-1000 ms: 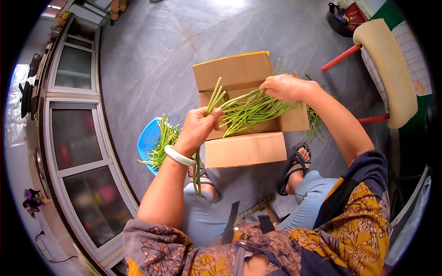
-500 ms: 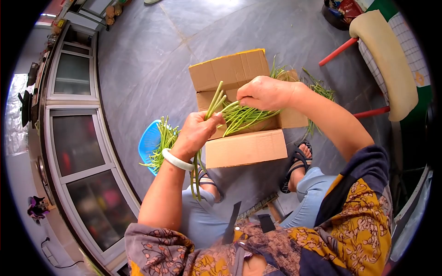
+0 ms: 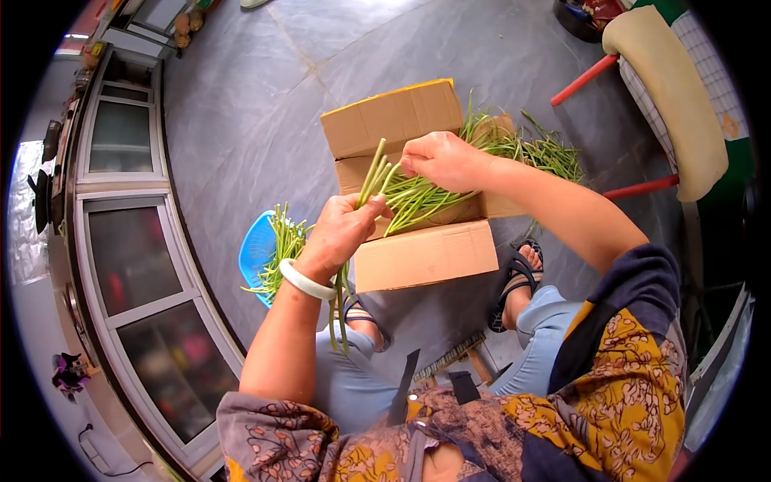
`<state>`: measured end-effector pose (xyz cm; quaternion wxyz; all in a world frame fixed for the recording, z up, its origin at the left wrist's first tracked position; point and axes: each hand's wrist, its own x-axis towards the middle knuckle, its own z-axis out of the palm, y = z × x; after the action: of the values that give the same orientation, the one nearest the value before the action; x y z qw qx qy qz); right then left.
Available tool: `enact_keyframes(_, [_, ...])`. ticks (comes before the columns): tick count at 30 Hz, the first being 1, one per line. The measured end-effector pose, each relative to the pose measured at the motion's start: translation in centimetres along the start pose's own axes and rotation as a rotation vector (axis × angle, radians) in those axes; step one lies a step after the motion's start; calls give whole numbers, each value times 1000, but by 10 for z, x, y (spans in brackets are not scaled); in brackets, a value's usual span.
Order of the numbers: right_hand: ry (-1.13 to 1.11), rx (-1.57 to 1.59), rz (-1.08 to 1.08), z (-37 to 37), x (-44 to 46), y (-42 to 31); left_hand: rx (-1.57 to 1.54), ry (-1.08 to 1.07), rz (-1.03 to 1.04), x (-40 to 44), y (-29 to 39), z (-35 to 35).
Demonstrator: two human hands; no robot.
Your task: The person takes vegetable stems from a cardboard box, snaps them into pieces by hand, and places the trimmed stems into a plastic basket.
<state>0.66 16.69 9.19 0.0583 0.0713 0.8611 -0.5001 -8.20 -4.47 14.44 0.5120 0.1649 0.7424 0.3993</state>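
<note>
My left hand [image 3: 344, 229] is closed round a small bunch of long green stems [image 3: 373, 178], whose lower ends hang below the wrist. Just right of it, my right hand [image 3: 442, 159] is pinched near the upper ends of the stems; what its fingertips hold is too small to make out. Beneath both hands is an open cardboard box [image 3: 426, 255] with many green stems [image 3: 426, 201] lying in it. A blue basket [image 3: 255, 249] to the left holds more cut stems [image 3: 283, 245].
Loose greens [image 3: 554, 153] lie on the floor right of the box. A chair [image 3: 671, 96] with red legs stands at the right. Glass-door cabinets [image 3: 132, 257] line the left side. My sandalled feet [image 3: 522, 281] flank the box.
My right hand has moved left, from over the right side of the box to close beside my left hand. My left hand still grips the bunch.
</note>
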Motion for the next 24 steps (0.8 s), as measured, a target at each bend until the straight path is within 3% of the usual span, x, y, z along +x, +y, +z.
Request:
enact_keyframes(2, [-16,235,233,0,0,-11,-30,50,3,1,2,2])
enact_keyframes(6, [95,822,250,6,16,30,-5,31,-1,0,0,1])
enact_keyframes(8, [136,948,246,-16,17,44,-9,63,13,-2,0,0])
enact_keyframes(10, [118,709,222,-29,13,45,-17,83,12,-3,-1,-2])
enact_keyframes(16, [-383,128,5,-26,-7,13,-15,95,12,-5,1,-5])
enact_keyframes(20, [-495,69,89,-26,-7,0,-34,126,27,-4,-2,-8])
enact_keyframes(24, [-468,161,-23,-18,-10,5,-32,133,26,-5,-4,-11])
